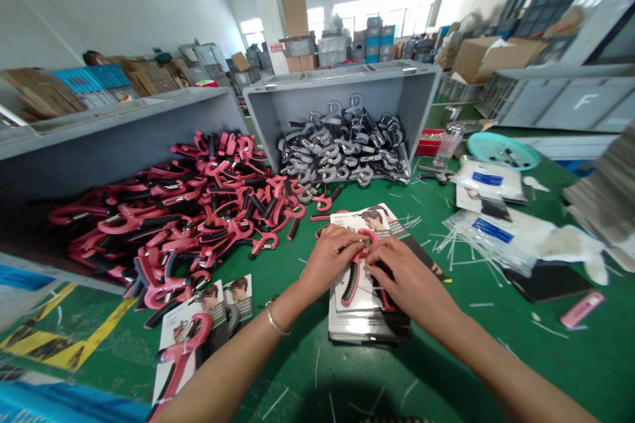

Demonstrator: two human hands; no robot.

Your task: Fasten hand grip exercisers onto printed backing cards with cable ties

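Smooth pink plastic seen on hand grip (350, 289); glossy printed card on stack (342, 335) beneath; matt plastic noted on grey bin (421, 109), far edge of smooth tabletop (292, 370).

A turquoise plate (482, 143) lies beside a clear container (448, 145), near a grey crate (550, 104) marked F.

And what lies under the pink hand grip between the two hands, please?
Under the pink hand grip is a printed card, topping a stack. Lower edges show, but the faces beneath are mostly covered.
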